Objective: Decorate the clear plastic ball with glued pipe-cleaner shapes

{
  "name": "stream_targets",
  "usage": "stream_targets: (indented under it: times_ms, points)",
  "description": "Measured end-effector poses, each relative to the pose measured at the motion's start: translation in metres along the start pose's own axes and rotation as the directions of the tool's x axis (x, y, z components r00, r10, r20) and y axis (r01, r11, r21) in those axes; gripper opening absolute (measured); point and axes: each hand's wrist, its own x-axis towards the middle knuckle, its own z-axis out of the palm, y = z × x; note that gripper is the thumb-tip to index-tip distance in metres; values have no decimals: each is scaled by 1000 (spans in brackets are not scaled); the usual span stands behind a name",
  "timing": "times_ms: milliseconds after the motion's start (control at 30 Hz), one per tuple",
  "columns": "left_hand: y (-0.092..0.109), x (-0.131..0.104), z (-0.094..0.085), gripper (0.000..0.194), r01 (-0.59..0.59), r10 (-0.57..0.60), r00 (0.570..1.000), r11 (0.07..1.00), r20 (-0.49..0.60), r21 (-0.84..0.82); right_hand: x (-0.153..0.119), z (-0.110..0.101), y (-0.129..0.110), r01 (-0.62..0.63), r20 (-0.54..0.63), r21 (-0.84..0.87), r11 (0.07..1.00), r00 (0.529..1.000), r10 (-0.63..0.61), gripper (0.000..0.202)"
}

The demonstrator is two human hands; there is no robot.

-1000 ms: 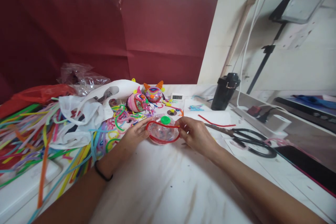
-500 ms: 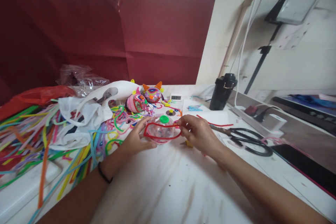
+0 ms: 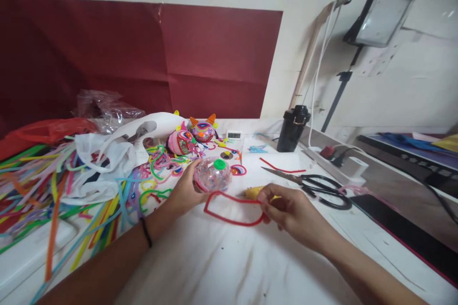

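Note:
My left hand [image 3: 188, 190] is closed around the side of a clear round plastic ball [image 3: 211, 178] with a green cap [image 3: 219, 165] on top and pinkish contents. My right hand [image 3: 286, 207] pinches one end of a red pipe cleaner [image 3: 232, 221] bent into a long, leaf-like loop. The loop hangs just in front of the ball, its far end near my left thumb. Behind my right fingers lies a yellow tool [image 3: 253, 193], partly hidden, with a pointed tip. Black-handled scissors [image 3: 318, 188] lie beyond my right hand, near a straight red pipe cleaner [image 3: 281, 167].
Many coloured pipe cleaners [image 3: 32, 186] cover the left side, with a white cloth-like sheet [image 3: 103, 162] on them. Two decorated balls [image 3: 203, 131] stand at the back beside a small digital clock [image 3: 234, 135]. A black bottle [image 3: 292, 128], a phone [image 3: 400, 228] and a power strip [image 3: 324, 155] are at right.
My right hand has moved the red loop down and toward me, away from the front of the ball. My left hand still holds the ball. The camera view has shifted slightly.

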Motion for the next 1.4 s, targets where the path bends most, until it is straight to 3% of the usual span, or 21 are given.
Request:
stream_targets:
  times_ms: [300, 500, 600, 867, 1067, 1233, 1400]
  points:
    - [18, 4, 7, 94, -5, 4, 1000, 998, 16, 56, -32, 11, 19, 75, 100, -315, 946, 994, -45, 11]
    - [16, 7, 10, 93, 35, -34, 999, 999, -35, 23, -29, -11, 38, 34, -143, -536, 844, 981, -130, 26]
    - [13, 6, 9, 95, 69, -72, 996, 996, -54, -52, -26, -17, 56, -38, -173, -618, 785, 981, -88, 27]
    - [6, 2, 9, 111, 160, -174, 984, 957, -39, -243, -18, -18, 69, -185, -162, -606, 774, 981, 108, 33]
    - [3, -2, 4, 106, 196, -203, 979, 963, -24, -183, -11, -21, 66, -209, -129, -607, 766, 978, 165, 22]
    - [0, -7, 14, 107, 182, -215, 973, 938, -84, -296, -4, -21, 63, -272, -140, -583, 766, 962, 235, 12]
    - [-3, -10, 21, 103, 177, -211, 975, 927, -71, -330, -1, -20, 64, -312, -139, -537, 783, 949, 282, 12]
